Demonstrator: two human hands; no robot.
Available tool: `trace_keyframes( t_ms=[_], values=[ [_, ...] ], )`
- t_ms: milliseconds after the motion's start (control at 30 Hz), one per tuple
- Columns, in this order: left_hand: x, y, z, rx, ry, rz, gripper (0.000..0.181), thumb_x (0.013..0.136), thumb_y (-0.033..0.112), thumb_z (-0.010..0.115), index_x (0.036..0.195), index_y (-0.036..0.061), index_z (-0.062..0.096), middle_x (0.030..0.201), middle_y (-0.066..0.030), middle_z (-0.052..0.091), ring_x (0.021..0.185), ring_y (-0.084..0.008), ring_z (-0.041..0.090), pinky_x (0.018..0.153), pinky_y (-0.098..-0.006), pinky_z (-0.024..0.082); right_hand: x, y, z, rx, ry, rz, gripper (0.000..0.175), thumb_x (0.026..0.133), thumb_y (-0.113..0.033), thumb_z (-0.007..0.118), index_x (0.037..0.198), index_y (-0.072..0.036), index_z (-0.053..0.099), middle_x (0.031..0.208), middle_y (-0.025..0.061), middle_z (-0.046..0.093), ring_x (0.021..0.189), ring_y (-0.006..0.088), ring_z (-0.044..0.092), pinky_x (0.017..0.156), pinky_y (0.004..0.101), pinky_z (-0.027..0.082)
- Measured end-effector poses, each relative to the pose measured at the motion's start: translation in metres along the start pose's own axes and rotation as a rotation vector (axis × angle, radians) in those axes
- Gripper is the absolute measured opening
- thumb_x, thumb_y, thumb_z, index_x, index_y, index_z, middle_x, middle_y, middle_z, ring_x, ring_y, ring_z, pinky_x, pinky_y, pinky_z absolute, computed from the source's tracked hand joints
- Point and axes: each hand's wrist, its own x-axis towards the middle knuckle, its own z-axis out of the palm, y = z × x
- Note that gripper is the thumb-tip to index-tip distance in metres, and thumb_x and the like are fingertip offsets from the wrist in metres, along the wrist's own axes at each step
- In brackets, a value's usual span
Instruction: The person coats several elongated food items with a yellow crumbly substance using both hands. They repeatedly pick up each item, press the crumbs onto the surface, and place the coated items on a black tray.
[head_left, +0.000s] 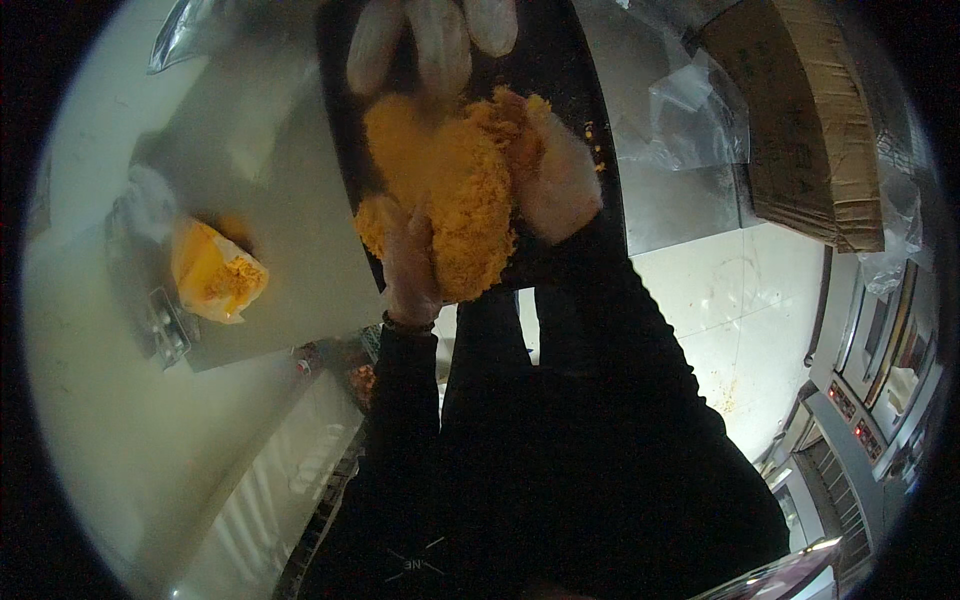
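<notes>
A heap of orange-yellow shredded food (465, 202), which looks like meat floss, lies on a black tray (540, 45) in front of me. My left hand (411, 262) is at the heap's near left edge, its fingers partly sunk in the shreds. At the right side, my right hand (559, 176) has its fingers curled into a clump of floss, which covers the fingertips. Whether something is buried between the hands is hidden. Several pale, elongated bread rolls (439, 45) rest at the far end of the tray.
An opened bag of floss (217, 274) stands on the metal worktop (300, 300) to the left, beside a clear plastic container (169, 330). To the right are crumpled clear plastic (697, 112) and a cardboard box (787, 112). An oven-like appliance (862, 405) with red lights stands farther right.
</notes>
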Motion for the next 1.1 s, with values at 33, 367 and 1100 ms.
trace_keyframes(
  t_ms=[33,367,1100],
  values=[
    [0.002,-0.003,-0.003,0.071,-0.036,0.048,0.079,0.108,0.063,0.039,0.158,0.0021,0.035,0.156,-0.0175,0.047,0.138,-0.0333,0.054,0.111,-0.047,0.049,0.005,-0.006,-0.008,0.023,-0.016,0.104,0.049,0.104,-0.031,0.065,0.141,0.0,0.057,0.124,0.0188,0.072,0.112,0.0294,0.073,0.099,0.0427,0.058],
    [0.04,0.025,0.012,-1.47,0.254,-0.223,0.074,0.11,0.062,0.029,0.153,0.0055,0.046,0.15,-0.0169,0.056,0.135,-0.0352,0.057,0.115,-0.0487,0.047,-0.062,-0.066,0.0,-0.115,0.066,0.438,0.062,0.103,-0.038,0.067,0.15,-0.002,0.047,0.138,0.0193,0.066,0.125,0.028,0.067,0.102,0.0398,0.056],
    [0.037,0.085,0.004,-0.418,0.57,0.107,0.079,0.093,0.052,0.074,0.148,0.0021,0.046,0.13,-0.0199,0.064,0.121,-0.0377,0.064,0.094,-0.0455,0.056,-0.115,-0.003,0.065,-0.273,0.051,0.675,0.048,0.1,-0.039,0.067,0.133,-0.004,0.063,0.113,0.0124,0.073,0.1,0.0279,0.072,0.089,0.0398,0.058]
  ],
)
